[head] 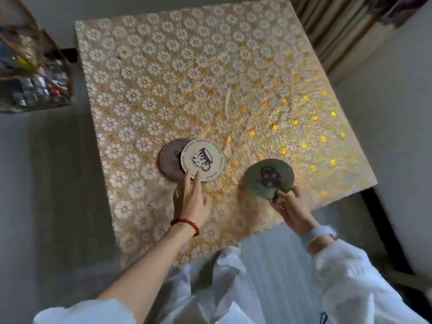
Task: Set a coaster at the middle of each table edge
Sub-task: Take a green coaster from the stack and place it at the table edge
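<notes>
A square table [187, 73] wears a gold cloth with white flowers. Near its front edge a cream coaster [203, 160] printed with a cup overlaps a mauve coaster [169, 159] lying to its left. My left hand [192, 197] has its fingers spread, with the fingertips resting on the cream coaster's near rim. My right hand [289, 206] pinches a green coaster [268, 178] by its near edge and holds it tilted just above the cloth, right of the other two.
A wire rack [35, 73] of bottles and jars stands on the floor left of the table. Striped curtains [339, 31] hang beyond the far right corner. Grey floor surrounds the table. My white clothing fills the bottom of the view.
</notes>
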Demonstrator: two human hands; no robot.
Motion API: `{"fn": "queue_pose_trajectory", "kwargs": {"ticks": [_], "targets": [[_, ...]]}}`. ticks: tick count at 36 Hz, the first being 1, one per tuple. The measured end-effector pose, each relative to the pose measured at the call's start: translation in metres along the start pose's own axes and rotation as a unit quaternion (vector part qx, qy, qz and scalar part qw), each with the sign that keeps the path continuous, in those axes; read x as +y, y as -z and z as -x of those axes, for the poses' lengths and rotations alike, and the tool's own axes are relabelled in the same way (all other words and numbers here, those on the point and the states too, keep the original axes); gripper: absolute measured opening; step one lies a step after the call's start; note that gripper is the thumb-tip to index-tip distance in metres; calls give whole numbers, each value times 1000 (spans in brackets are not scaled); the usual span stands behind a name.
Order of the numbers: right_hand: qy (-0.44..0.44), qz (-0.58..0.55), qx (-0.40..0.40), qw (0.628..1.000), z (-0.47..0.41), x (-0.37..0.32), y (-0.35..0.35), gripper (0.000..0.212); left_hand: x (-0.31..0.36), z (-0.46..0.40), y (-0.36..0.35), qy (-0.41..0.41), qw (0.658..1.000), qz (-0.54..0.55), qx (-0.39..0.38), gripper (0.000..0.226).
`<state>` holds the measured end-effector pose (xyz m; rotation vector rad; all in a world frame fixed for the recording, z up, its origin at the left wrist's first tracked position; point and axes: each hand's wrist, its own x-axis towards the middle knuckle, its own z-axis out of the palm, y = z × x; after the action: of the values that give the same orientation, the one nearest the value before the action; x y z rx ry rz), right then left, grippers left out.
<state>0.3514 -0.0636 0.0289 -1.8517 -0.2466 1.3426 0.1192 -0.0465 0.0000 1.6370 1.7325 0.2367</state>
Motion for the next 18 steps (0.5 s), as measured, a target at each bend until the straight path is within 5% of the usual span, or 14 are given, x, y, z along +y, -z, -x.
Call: {"fn": "queue_pose_trajectory", "kwargs": {"ticks": [3, 7, 12, 18], "targets": [[-28, -5, -38, 999, -12, 16, 21, 24, 23, 4, -25, -15, 1000, 17, 21, 60], [-30, 167, -99, 980, -21, 27, 45, 22, 47, 11, -60, 1, 999, 37, 22, 52], [116, 460, -86, 876, -38, 18, 69, 39, 66, 19, -97, 25, 998, 39, 38, 43], [213, 463, -64, 858, -57, -9, 69, 29, 70, 22, -113, 33, 998, -24, 43, 56]]}}
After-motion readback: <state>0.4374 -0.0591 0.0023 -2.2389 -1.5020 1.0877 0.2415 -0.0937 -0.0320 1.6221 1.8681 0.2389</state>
